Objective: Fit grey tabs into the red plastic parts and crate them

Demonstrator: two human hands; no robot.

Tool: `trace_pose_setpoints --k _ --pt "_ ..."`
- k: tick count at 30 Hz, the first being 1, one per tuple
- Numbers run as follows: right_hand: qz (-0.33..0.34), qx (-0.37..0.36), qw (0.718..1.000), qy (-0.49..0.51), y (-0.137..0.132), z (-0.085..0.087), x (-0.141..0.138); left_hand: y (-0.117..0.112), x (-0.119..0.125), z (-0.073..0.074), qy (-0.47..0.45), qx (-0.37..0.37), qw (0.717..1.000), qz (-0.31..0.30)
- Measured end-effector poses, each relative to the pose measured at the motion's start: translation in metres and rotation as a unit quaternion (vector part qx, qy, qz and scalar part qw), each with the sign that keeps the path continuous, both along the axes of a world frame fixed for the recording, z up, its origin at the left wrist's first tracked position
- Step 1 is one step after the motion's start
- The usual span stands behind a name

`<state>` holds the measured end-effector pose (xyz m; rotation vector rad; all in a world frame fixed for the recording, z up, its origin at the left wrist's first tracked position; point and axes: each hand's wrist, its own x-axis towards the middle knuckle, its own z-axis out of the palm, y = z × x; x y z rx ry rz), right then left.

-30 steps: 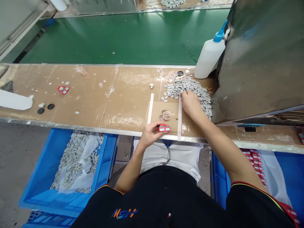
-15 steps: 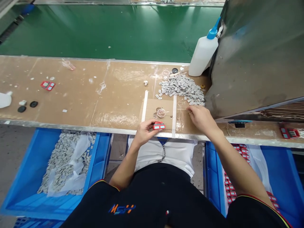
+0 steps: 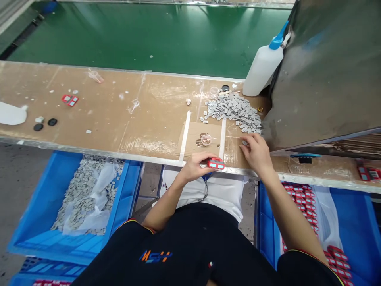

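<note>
Near the bench's front edge, my left hand [image 3: 196,166] is closed on a small red plastic piece [image 3: 216,163] with pale blue rectangles on its side. My right hand [image 3: 256,153] pinches a small grey tile [image 3: 244,143] between thumb and fingers, just in front of a heap of grey tiles [image 3: 233,111]. A small clear round dish [image 3: 206,139] with a thin stick in it sits on a cardboard square [image 3: 193,137] behind my left hand. White tape strips border that square on both sides.
A white squeeze bottle [image 3: 262,69] with a blue nozzle leans by a dark metal panel [image 3: 324,75]. Blue crates hold grey tiles [image 3: 80,194] at left and red pieces [image 3: 303,202] at right. Another red piece [image 3: 70,100] lies far left. Behind the bench runs a green surface [image 3: 143,39].
My left hand has moved right with the red piece, nearer my right hand. My right hand has drawn slightly away from the heap, and a grey tile now shows in its fingers.
</note>
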<state>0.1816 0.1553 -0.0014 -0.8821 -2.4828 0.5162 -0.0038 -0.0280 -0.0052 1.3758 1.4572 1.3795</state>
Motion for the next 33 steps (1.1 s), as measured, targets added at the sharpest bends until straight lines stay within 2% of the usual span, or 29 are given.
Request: trace_pose_setpoints --k 4,7,9,13,15,18,20,28,33 --pt "-0.054 0.023 0.996 -0.062 -0.012 -0.005 -0.003 0.002 0.000 -0.004 0.006 0.010 1.000 -0.005" --pt "-0.046 0.010 0.994 -0.099 -0.011 -0.004 -0.005 0.001 -0.004 -0.006 0.003 -0.002 1.000 -0.014" --pt "-0.033 -0.008 0.996 -0.085 -0.007 0.000 -0.005 0.000 -0.007 -0.007 -0.004 -0.010 1.000 -0.020" --pt "-0.006 -0.112 0.993 0.030 -0.012 0.015 -0.003 0.001 -0.009 -0.010 -0.008 -0.011 1.000 -0.025" --pt "0.025 -0.192 0.978 0.080 -0.024 0.024 -0.004 0.001 -0.009 -0.010 -0.008 -0.011 0.999 -0.031" --pt "0.080 -0.307 0.943 0.100 -0.044 0.035 -0.008 0.002 -0.008 -0.010 -0.034 -0.027 0.998 -0.037" --pt "0.102 -0.343 0.929 0.095 -0.053 0.040 -0.012 0.002 -0.007 -0.009 -0.055 -0.039 0.997 -0.035" --pt "0.110 -0.405 0.905 0.066 -0.056 0.039 -0.022 0.003 -0.007 -0.008 -0.032 -0.039 0.998 -0.041" --pt "0.109 -0.372 0.921 0.042 -0.059 0.038 -0.024 0.002 -0.007 -0.008 0.001 -0.015 0.999 -0.037"
